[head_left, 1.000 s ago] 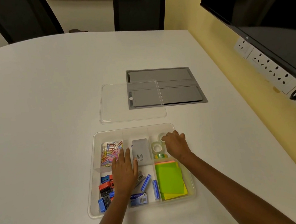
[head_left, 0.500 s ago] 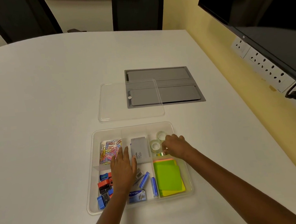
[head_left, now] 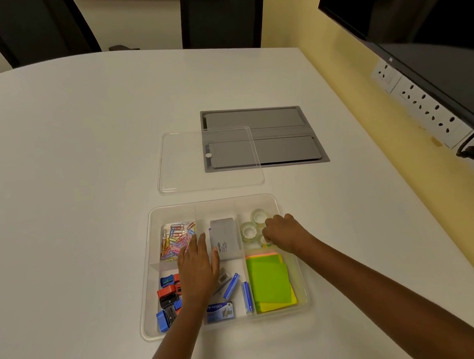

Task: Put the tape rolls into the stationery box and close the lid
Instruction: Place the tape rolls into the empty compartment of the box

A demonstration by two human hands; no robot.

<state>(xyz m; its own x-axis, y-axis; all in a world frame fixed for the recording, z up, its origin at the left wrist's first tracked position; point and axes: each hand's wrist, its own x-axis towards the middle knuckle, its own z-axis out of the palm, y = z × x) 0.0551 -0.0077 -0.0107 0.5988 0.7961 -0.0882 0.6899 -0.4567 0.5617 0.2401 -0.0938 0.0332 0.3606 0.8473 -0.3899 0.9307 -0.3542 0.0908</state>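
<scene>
The stationery box (head_left: 291, 261) lies open mid-tabletop (head_left: 58, 196), its lid (head_left: 182, 167) flat just beyond with bare surface around. Tape rolls (head_left: 249, 231) lie flat, holes upward, in the far-right compartment. The left hand (head_left: 198, 267) rests flat and spread; the right hand (head_left: 286, 234) curls beside the rolls, grip unclear.

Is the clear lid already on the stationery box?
No, the clear lid lies flat on the table beyond the stationery box, partly over the grey floor-box panel.

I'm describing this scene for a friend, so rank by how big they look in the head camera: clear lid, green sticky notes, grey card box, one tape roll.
1. clear lid, by far the largest
2. green sticky notes
3. grey card box, partly overlapped by the left hand
4. tape roll, smallest
</scene>
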